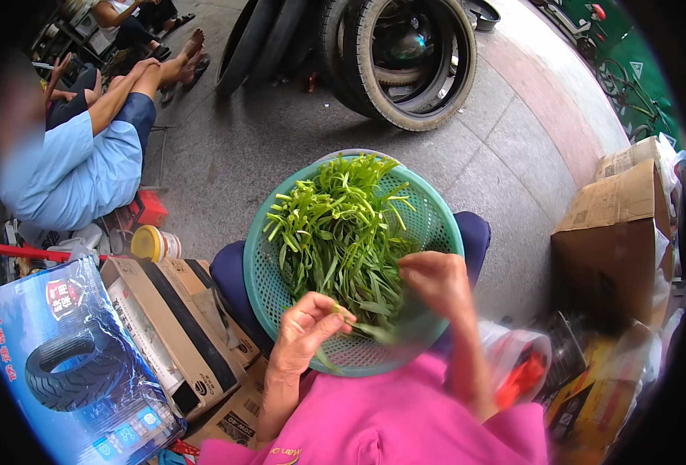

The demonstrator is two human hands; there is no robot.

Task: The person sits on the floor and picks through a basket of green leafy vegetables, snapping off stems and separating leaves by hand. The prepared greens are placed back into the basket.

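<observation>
A round teal plastic basket (254, 256) with holes in its wall rests on my lap, heaped with leafy green vegetables (343, 232), their cut stems toward the far side. My left hand (306, 329), over the basket's near rim, pinches a leafy green stem (367, 328) whose leaf end is smeared by motion. To the right, above the heap's edge, my right hand (440, 283) has its thumb and fingers pressed together. What they hold, if anything, is too blurred to make out.
Cardboard boxes (176, 325) and a blue tyre box (79, 364) crowd my left, near a yellow-lidded tub (155, 244). A large carton (618, 232) and plastic bags (513, 360) stand at my right. Tyres (366, 77) stand ahead. A person in light blue (87, 167) sits at left.
</observation>
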